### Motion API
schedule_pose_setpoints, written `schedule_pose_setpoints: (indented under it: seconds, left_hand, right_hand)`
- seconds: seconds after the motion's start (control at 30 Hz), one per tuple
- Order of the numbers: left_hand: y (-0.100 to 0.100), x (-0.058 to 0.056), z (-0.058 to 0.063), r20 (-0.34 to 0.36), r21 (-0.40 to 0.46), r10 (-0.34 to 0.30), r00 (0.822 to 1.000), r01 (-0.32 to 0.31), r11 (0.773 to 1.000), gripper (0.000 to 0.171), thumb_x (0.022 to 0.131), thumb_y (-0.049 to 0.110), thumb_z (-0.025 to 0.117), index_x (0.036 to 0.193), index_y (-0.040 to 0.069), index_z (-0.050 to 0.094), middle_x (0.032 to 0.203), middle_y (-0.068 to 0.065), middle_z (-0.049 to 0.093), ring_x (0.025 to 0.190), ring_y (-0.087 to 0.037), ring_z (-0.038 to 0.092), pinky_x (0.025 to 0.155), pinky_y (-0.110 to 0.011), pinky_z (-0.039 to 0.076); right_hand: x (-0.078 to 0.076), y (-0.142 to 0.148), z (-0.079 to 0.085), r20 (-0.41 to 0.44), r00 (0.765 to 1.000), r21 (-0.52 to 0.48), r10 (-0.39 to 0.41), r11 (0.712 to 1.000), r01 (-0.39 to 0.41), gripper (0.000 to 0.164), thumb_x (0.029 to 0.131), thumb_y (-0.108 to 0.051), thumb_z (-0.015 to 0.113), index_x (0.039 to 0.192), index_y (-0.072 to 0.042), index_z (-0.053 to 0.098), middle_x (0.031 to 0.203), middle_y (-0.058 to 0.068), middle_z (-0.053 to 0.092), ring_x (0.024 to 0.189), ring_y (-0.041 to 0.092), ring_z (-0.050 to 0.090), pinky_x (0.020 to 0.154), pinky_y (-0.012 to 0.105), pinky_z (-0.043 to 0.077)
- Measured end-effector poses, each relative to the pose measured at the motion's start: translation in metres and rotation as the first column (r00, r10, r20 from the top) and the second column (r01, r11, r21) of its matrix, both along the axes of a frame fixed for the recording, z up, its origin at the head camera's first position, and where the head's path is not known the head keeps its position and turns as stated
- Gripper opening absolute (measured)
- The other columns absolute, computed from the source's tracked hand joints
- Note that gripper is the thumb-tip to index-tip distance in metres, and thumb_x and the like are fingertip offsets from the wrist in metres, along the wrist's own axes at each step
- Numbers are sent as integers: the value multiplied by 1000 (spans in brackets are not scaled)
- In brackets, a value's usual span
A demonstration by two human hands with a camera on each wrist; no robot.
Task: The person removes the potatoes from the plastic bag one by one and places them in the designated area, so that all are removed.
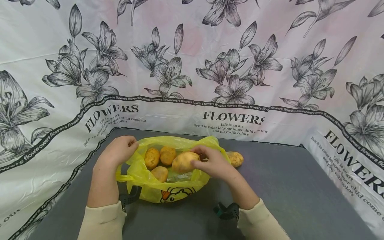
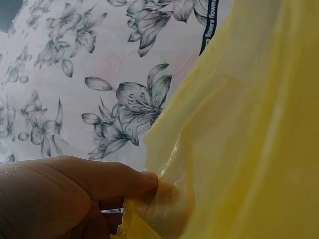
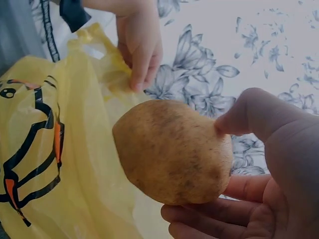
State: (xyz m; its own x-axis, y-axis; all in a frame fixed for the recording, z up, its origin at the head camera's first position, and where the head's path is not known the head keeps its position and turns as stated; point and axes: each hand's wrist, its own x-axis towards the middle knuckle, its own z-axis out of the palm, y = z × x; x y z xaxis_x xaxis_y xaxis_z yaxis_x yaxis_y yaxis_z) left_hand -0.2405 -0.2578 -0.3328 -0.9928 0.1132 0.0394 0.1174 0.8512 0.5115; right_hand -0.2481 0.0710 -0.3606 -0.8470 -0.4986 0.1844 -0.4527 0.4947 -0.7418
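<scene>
A yellow plastic bag (image 1: 147, 190) with a printed cartoon lies with its mouth spread wide. My left hand (image 1: 121, 150) pinches the bag's left edge between thumb and fingers, which the left wrist view (image 2: 75, 194) shows close up. Over the bag's opening, my right hand (image 1: 214, 161) holds a potato (image 1: 183, 162) between thumb and fingers; in the right wrist view this potato (image 3: 172, 152) looks brown and smooth. Inside the bag are a potato (image 1: 152, 158) at the left, another potato (image 1: 168, 155) beside it and a third potato (image 1: 160, 173) nearer the front.
One more potato (image 1: 235, 159) rests on the dark grey table (image 1: 288, 186), just right of the bag and partly behind it. A white flower-printed cloth (image 1: 186, 66) hangs behind the table and along both sides.
</scene>
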Motion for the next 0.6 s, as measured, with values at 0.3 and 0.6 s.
schedule_pose_setpoints:
  seconds: [0.3, 0.6]
  left_hand:
    - [-1, -3, -1, 6, -2, 3, 1000, -3, 1000, 24, 98, 23, 43, 99, 7, 60, 74, -5, 49, 67, -20, 47, 61, -35, 38]
    - [-1, -2, -2, 3, -11, 5, 1000, -5, 1000, 24, 98, 22, 42, 101, 7, 61, 76, -5, 51, 67, -20, 48, 62, -35, 39]
  right_hand:
    - [1, 8, 11, 64, 998, -112, 11, 994, -4, 32, 89, -21, 62, 120, -13, 60, 116, 1, 59, 102, 20, 58, 82, 37, 48]
    - [2, 20, 22, 72, 995, -128, -64, 989, 73, 29, 91, -25, 61, 118, -18, 60, 120, 0, 58, 100, 16, 62, 88, 43, 45]
